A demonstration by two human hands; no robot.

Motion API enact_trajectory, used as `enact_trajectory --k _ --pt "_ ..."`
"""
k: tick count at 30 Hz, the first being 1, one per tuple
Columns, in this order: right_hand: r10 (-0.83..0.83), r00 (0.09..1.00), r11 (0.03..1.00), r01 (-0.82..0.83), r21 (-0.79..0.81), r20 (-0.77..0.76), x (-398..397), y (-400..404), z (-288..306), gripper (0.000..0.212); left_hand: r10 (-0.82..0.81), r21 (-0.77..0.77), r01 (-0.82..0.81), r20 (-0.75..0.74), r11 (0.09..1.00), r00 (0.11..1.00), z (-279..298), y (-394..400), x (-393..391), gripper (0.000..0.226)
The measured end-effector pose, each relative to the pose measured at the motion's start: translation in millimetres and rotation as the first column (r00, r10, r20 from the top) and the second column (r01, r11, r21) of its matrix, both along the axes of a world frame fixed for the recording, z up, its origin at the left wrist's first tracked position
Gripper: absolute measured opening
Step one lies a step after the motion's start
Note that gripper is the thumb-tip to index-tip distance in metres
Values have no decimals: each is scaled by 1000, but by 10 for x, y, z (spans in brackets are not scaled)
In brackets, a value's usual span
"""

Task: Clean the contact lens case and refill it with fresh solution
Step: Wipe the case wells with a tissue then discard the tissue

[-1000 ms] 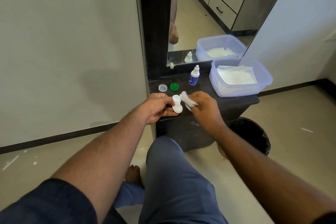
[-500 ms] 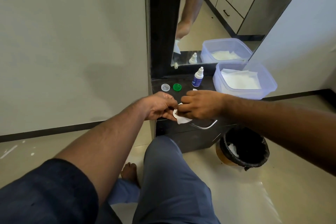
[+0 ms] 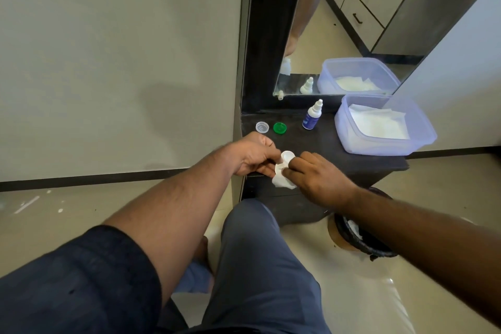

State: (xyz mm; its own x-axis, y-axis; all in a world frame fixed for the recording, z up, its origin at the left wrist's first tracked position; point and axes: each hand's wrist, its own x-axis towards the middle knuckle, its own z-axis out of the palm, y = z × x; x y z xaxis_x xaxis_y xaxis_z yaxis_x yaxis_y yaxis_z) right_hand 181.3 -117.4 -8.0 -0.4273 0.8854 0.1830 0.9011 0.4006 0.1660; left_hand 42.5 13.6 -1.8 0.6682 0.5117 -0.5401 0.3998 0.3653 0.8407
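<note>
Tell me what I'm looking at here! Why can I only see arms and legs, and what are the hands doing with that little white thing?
The camera sits on a person's head and looks down, so you see only their own arms and knee. There is no robot here.

The left hand holds a small white contact lens case with two round cups. The right hand presses a white tissue into the nearer cup to wipe it.

On the dark shelf lie the case's two caps, a clear cap and a green cap. Beside them stands a little solution bottle, and to the right a plastic tub holding more tissues. Behind is a mirror, so some things appear twice. A dark bin stands on the floor.
</note>
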Motion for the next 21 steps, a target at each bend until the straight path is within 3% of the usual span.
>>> enact_trajectory --k 2,4,5,6,7,8,9,10,11,14,15,16,17,18,19,20,21 --pt "-250 935 968 246 -48 -250 -261 -89 -89 27 9 39 -8 -11 999 1000 -13 -10 2 26" --pt "-508 694 859 453 -240 -509 -561 -112 -54 26 16 81 -14 -30 997 999 -22 -10 -6 25" --pt "-603 448 778 512 -364 -660 -671 -99 -18 20 19 81 -17 -30 997 999 -24 -8 -9 24" --pt "-642 56 685 490 -540 -764 -734 -67 17 15 18 62 -17 -20 998 1000 -22 -1 -15 23" --pt "-580 -407 626 333 -706 -706 -770 -37 51 11 11 36 -11 -8 999 1000 -15 1 -19 23" --pt "-461 -753 624 102 -775 -470 -794 -35 109 10 1 15 -1 2 1000 1000 -16 2 -27 24" --pt "-340 -905 671 -42 -740 -257 -757 -70 119 12 -11 4 11 9 1000 1000 -23 5 -30 25" --pt "-259 -952 712 -75 -698 -161 -679 -119 98 11 -21 -2 21 13 1000 1000 -40 11 -27 25" --pt "-211 -965 734 -48 -678 -159 -602 -167 83 10 -28 -7 28 14 1000 999 -60 20 -25 25" --pt "-132 -925 740 148 -656 -357 -372 -267 144 16 -49 -4 49 12 999 999 -91 38 -12 24" --pt "-159 -857 719 240 -652 -491 -275 -278 188 16 -56 -6 57 11 998 998 -87 38 -7 24" --pt "-250 -699 690 357 -630 -670 -186 -275 252 15 -66 -11 66 10 998 998 -75 40 -6 24" --pt "-402 -404 673 478 -565 -821 -89 -249 298 16 -75 -18 75 8 997 997 -63 41 -4 23" --pt "-521 -20 702 559 -441 -853 5 -201 324 18 -84 -26 84 3 996 996 -49 44 -7 22" --pt "-516 345 795 533 -289 -784 85 -137 359 18 -92 -34 92 -3 995 996 -37 50 -12 22" --pt "-403 633 899 411 -155 -661 147 -68 393 18 -100 -42 100 -6 994 995 -26 55 -16 21" --pt "-239 827 969 234 -74 -509 202 5 399 21 -106 -47 106 -7 993 994 -15 61 -20 21"
